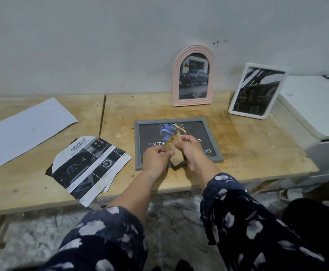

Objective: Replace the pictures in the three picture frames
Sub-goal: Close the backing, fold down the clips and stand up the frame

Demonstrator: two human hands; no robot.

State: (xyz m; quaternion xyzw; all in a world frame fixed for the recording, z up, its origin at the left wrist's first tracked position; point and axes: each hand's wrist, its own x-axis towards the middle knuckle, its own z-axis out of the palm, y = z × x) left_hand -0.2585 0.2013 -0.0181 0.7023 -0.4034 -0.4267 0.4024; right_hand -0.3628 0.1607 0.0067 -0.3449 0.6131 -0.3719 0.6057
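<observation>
A grey picture frame (215, 141) lies flat on the wooden table (247, 153), showing a dark picture with a blue and gold logo. Just above its near half, my left hand (155, 158) and my right hand (192, 150) both pinch a small tan, stained piece of cloth or paper (174, 144). A pink arched frame (193, 76) with a pickup truck picture leans upright against the wall. To its right, a white rectangular frame (257, 90) with a dark car-interior picture stands tilted back.
Cut-out car brochure pages (89, 167) lie stacked to the left of the grey frame. A blank white sheet (26, 132) lies farther left. A white appliance (320, 114) stands beyond the table's right edge. Stone floor shows below the front edge.
</observation>
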